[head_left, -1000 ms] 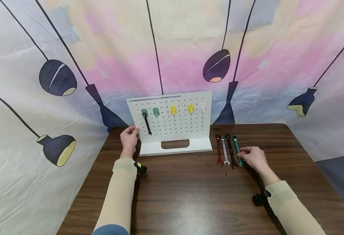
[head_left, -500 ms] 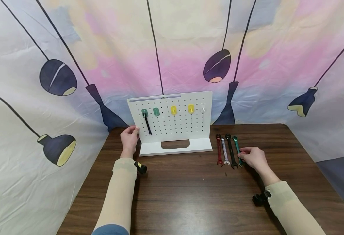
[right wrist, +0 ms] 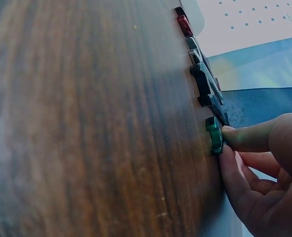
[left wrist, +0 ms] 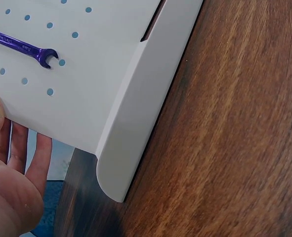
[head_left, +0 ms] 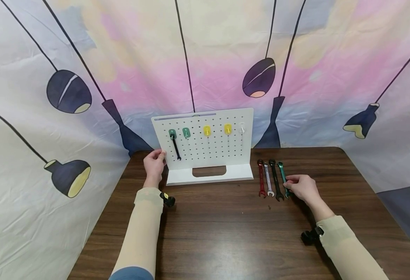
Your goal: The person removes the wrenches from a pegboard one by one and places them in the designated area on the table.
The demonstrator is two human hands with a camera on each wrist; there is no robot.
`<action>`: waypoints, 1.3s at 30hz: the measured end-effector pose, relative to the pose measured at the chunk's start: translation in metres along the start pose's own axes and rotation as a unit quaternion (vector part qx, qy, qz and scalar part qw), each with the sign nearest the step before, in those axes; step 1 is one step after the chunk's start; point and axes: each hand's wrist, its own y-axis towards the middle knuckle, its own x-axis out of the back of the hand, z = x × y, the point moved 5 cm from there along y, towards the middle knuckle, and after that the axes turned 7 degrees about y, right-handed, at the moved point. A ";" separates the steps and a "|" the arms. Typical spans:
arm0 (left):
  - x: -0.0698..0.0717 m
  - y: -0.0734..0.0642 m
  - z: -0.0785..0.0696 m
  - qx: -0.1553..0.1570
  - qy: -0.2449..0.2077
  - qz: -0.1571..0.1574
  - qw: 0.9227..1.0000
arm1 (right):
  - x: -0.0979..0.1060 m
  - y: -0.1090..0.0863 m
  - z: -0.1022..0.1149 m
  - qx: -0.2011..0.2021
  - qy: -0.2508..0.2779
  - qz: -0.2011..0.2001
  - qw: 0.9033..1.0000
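Note:
At the left edge of a white pegboard (head_left: 222, 151), my left hand (head_left: 153, 168) grips the panel. In the left wrist view its thumb lies on the front, with the other fingers (left wrist: 38, 163) behind. A dark purple wrench (left wrist: 17, 45) hangs on the leftmost green hook (head_left: 172, 133). My right hand (head_left: 303, 188) pinches a green wrench (head_left: 281, 170) between thumb and fingers as it lies on the table. Left of it lie a black wrench (head_left: 275, 177), a silver wrench (head_left: 268, 177) and a red wrench (head_left: 261, 177), side by side.
Another green hook (head_left: 186, 133), two yellow hooks (head_left: 207, 131) and a clear hook (head_left: 241, 128) are on the board with nothing hanging from them. The board stands at the back of the wooden table (head_left: 219, 229), before a patterned cloth (head_left: 212, 58).

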 end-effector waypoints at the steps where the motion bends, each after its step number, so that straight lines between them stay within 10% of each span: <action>1: 0.000 0.000 0.000 0.000 0.000 0.001 1.000 | 0.001 0.000 0.000 -0.002 0.000 0.000 1.000; 14: 0.001 0.000 -0.001 -0.001 -0.002 0.005 1.000 | 0.005 0.002 0.002 -0.017 0.033 0.014 0.999; 24: 0.000 0.001 -0.001 0.002 0.005 0.006 1.000 | 0.002 0.009 0.029 0.056 0.034 -0.128 0.990; 32: 0.001 0.002 0.001 0.004 0.000 0.008 1.000 | -0.036 0.019 0.068 0.122 0.115 -0.179 0.969; 39: 0.000 0.000 -0.001 0.004 -0.002 0.004 1.000 | -0.087 0.029 0.113 0.157 0.170 -0.123 0.965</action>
